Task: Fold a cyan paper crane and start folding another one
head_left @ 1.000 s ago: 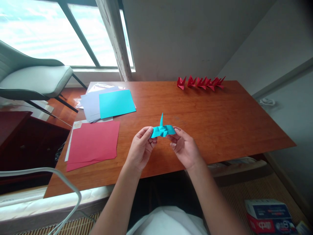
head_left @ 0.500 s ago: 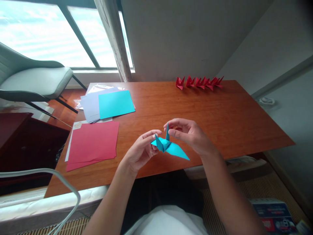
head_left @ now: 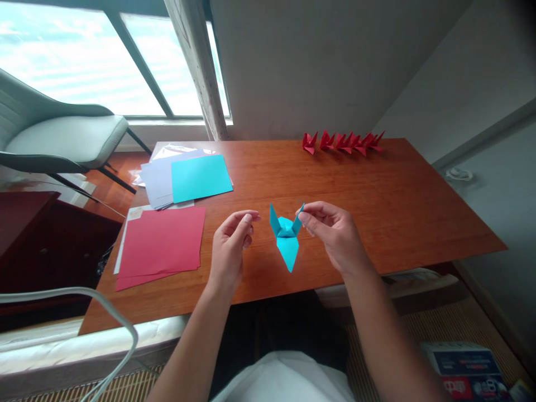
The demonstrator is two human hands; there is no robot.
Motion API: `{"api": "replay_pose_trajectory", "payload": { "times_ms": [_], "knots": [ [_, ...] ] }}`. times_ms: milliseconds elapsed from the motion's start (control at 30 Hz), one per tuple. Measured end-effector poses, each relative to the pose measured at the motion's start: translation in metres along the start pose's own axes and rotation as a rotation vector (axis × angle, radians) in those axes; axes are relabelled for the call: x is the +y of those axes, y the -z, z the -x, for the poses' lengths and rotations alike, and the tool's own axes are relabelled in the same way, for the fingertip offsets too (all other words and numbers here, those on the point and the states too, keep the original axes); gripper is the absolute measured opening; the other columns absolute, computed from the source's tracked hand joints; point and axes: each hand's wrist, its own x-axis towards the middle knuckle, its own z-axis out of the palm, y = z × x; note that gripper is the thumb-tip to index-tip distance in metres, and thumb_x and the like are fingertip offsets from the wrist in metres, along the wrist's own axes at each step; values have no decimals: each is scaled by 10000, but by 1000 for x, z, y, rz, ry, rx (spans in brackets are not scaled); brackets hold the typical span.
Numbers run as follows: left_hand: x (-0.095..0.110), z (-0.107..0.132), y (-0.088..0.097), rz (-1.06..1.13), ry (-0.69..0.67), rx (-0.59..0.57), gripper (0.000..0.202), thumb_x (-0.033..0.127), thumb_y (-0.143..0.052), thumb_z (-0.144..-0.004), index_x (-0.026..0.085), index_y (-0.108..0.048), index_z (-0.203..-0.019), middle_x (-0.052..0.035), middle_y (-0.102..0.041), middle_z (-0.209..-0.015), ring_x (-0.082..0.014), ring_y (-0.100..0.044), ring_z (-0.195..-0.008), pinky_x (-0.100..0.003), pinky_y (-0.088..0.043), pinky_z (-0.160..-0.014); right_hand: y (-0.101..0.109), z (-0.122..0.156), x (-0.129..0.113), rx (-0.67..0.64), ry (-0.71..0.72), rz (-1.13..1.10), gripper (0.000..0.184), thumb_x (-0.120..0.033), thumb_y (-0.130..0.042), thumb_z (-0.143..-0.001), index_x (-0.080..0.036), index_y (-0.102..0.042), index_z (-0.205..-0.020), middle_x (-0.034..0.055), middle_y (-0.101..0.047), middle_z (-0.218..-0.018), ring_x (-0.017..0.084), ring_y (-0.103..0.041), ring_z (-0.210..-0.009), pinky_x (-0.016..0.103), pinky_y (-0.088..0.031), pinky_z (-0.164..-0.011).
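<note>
A blue paper crane (head_left: pixel 287 230) is held up over the near part of the table, its two upright points raised and one wing hanging toward me. My right hand (head_left: pixel 330 229) pinches the tip of the right upright point between thumb and forefinger. To the left of the crane, my left hand (head_left: pixel 234 240) is apart from it, with thumb and curled fingers drawn together and nothing visible in them.
Several red paper cranes (head_left: pixel 344 143) stand in a row along the far edge of the wooden table (head_left: pixel 377 195). On the left lie red sheets (head_left: pixel 161 240), a blue sheet (head_left: pixel 201 177) and pale sheets (head_left: pixel 157 181). A chair (head_left: pixel 67 137) stands by the window.
My left hand has let go of the crane and moved left. The right hand now pinches an upright point, and the crane has turned so that one wing points toward me.
</note>
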Motion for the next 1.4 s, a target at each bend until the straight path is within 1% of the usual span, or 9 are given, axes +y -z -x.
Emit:
{"api": "replay_pose_trajectory", "payload": {
  "times_ms": [167, 367, 500, 667, 867, 967, 1100, 1233, 1400],
  "knots": [
    [11, 10, -7, -47, -97, -109, 243, 418, -779, -835, 192, -788, -924, -30, -700, -815, -95, -517, -651, -200, -372, -542, 0, 4, 5, 24, 5, -9, 134, -341, -828, -781, -234, -767, -835, 2, -750, -835, 123, -619, -682, 270, -512, -669],
    [15, 12, -16, -45, -131, -134, 203, 344, -854, -767, 186, -769, -862, -27, -730, -832, -135, -636, -749, -218, -489, -673, 1, 8, 6, 31, -2, 3, 130, -342, -825, -792, -237, -769, -846, -1, -756, -835, 116, -613, -669, 261, -503, -656],
    [13, 12, -18, -50, -127, -127, 213, 336, -871, -744, 172, -762, -826, -19, -707, -772, -130, -629, -705, -222, -497, -654, 2, 11, 6, 27, 0, 20, 139, -352, -821, -798, -236, -768, -855, 5, -759, -842, 128, -627, -681, 272, -512, -661],
    [13, 13, -20, -43, -119, -128, 215, 342, -869, -744, 173, -771, -834, -28, -720, -782, -142, -644, -712, -234, -507, -665, 3, 13, 7, 7, -1, 34, 137, -359, -816, -805, -241, -768, -854, 7, -756, -838, 144, -652, -711, 280, -534, -673],
    [12, 14, -20, 0, -60, -132, 239, 353, -887, -719, 168, -783, -828, -24, -711, -749, -126, -622, -670, -218, -479, -624, 2, 18, 5, -15, 12, 26, 131, -353, -810, -809, -255, -768, -887, 24, -772, -928, 180, -695, -822, 300, -563, -718],
    [13, 14, -20, 10, -38, -130, 247, 350, -898, -703, 165, -784, -820, -23, -706, -734, -121, -611, -652, -215, -472, -607, 1, 19, 3, -27, 16, 12, 124, -353, -798, -818, -260, -771, -895, 25, -774, -958, 184, -700, -844, 298, -561, -720],
    [12, 15, -19, 8, -13, -151, 248, 357, -895, -709, 163, -781, -812, -19, -699, -731, -107, -593, -638, -208, -468, -601, 0, 19, 1, -30, 37, 13, 96, -348, -782, -836, -268, -775, -889, 14, -767, -918, 176, -695, -829, 282, -542, -692],
    [11, 15, -19, 1, -11, -147, 258, 357, -903, -699, 163, -783, -818, -24, -702, -741, -112, -599, -645, -211, -465, -601, 0, 19, 0, -1, 66, 73, 102, -365, -765, -853, -267, -772, -878, 11, -751, -865, 167, -671, -767, 280, -524, -664],
    [12, 16, -21, 1, -19, -133, 265, 358, -912, -682, 162, -782, -805, -24, -703, -731, -121, -606, -653, -217, -461, -604, -2, 21, 2, 68, 134, 132, 120, -372, -754, -855, -254, -767, -835, 19, -738, -840, 184, -660, -771, 305, -519, -677]
  ]
}}
